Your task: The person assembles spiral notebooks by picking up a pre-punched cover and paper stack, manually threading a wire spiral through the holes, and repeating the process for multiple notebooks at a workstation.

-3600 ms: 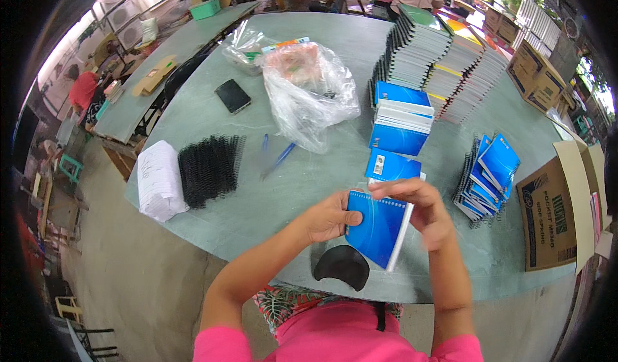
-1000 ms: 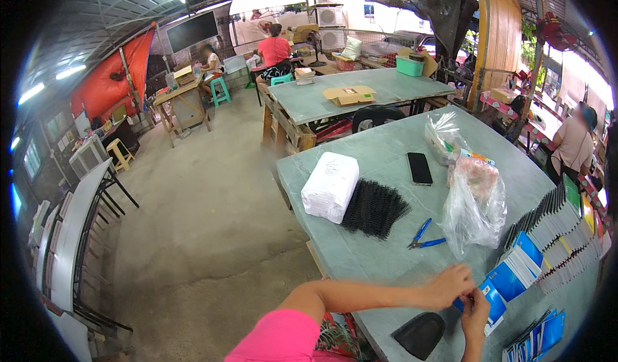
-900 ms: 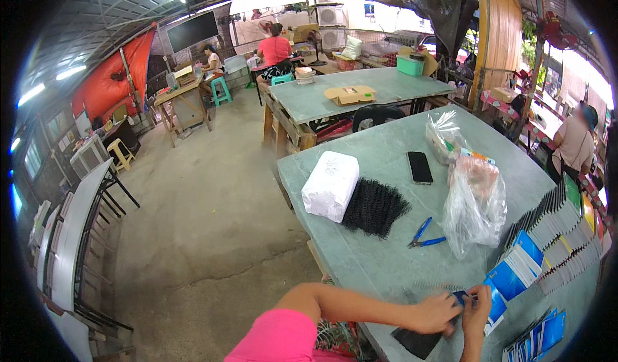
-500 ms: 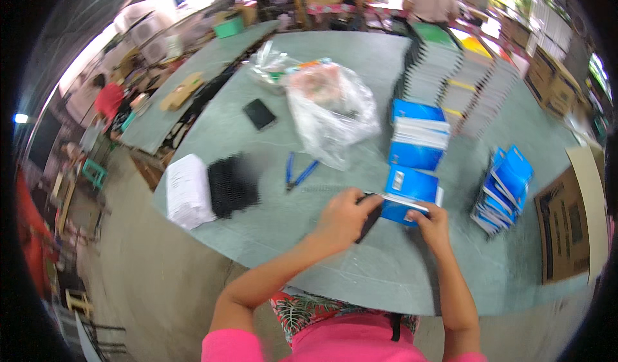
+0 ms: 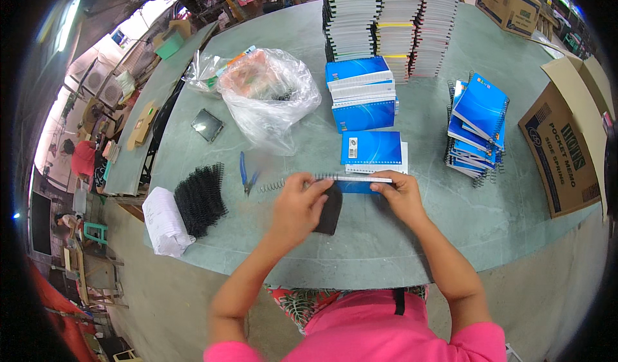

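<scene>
Both hands, left hand and right hand, grip closed on a blue notebook, its spiral wire part-threaded; a bound pile sits finished, tall stacks remain.

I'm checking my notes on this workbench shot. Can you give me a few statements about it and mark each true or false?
1. Both hands, left hand and right hand, hold a blue-covered notebook with a wire spiral along its edge. True.
2. The blue-handled pliers lie in the right hand. False: they lie on the green table, left of the hands.
3. The heap of black spiral coils sits beside a white packet. True.
4. The brown cardboard box stands at the table's left end. False: it is at the right.
</scene>
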`<move>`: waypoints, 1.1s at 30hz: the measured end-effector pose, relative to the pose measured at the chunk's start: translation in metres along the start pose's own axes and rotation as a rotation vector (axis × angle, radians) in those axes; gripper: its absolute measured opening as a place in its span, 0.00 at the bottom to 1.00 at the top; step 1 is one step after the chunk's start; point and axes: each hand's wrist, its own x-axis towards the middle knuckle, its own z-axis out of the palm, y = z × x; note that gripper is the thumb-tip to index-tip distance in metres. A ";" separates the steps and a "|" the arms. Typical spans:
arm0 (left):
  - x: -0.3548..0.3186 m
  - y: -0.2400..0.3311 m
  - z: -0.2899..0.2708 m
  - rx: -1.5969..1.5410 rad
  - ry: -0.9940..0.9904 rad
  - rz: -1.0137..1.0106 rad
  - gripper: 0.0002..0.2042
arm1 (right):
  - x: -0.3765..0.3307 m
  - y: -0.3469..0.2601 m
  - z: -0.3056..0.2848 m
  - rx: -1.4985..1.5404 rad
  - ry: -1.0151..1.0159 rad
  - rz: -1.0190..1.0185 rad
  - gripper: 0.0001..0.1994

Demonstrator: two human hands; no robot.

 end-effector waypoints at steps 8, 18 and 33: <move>0.002 0.008 0.012 -0.103 -0.160 -0.017 0.12 | 0.000 0.007 0.000 0.040 0.008 0.005 0.08; 0.006 -0.001 0.005 -0.114 -0.127 -0.051 0.18 | 0.003 0.006 -0.001 0.028 0.022 0.000 0.08; 0.011 0.000 0.021 0.071 -0.061 0.156 0.09 | -0.002 -0.003 -0.002 0.043 -0.069 -0.022 0.10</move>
